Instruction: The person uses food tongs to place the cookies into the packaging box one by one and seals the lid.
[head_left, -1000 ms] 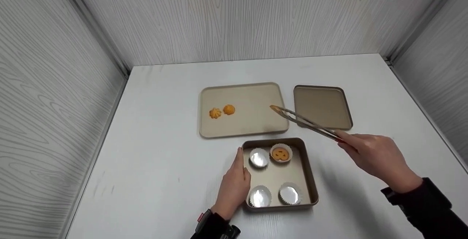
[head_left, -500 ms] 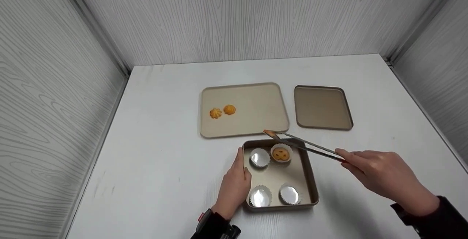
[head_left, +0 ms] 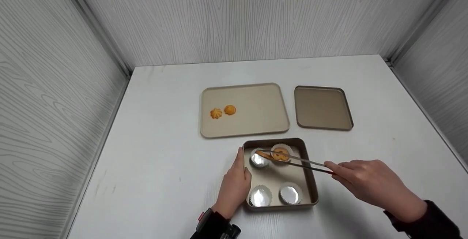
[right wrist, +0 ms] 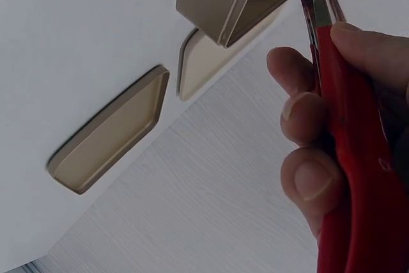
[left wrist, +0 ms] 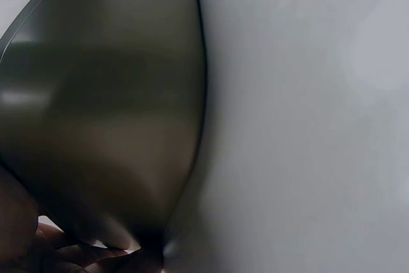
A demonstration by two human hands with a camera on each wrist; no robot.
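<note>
My right hand (head_left: 376,184) grips the red handles (right wrist: 348,132) of metal tongs (head_left: 303,163). The tongs' tips pinch a golden cookie (head_left: 262,154), seen edge-on over the back-left paper cup (head_left: 259,161) in a square baking tin (head_left: 310,180); whether it touches the cup cannot be told. Another round cookie (head_left: 280,154) with dark marks sits in the back-right cup, partly behind the tongs. Two more shiny white cups, front left (head_left: 260,196) and front right (head_left: 290,194), hold nothing. My left hand (head_left: 234,186) holds the tin's left wall, with the thumb by the rim.
Behind the tin lies a beige rectangular tray (head_left: 256,103) with two swirled cookies, one star-like (head_left: 216,113) and one rounder (head_left: 230,109). A smaller brown tray (head_left: 323,107) is at its right. Wood-patterned panels (head_left: 234,19) enclose the white table (head_left: 153,151).
My right hand has brought the tongs and the pinched cookie from above the beige tray toward me and left, over the tin's back-left cup. My left hand has stayed at the tin.
</note>
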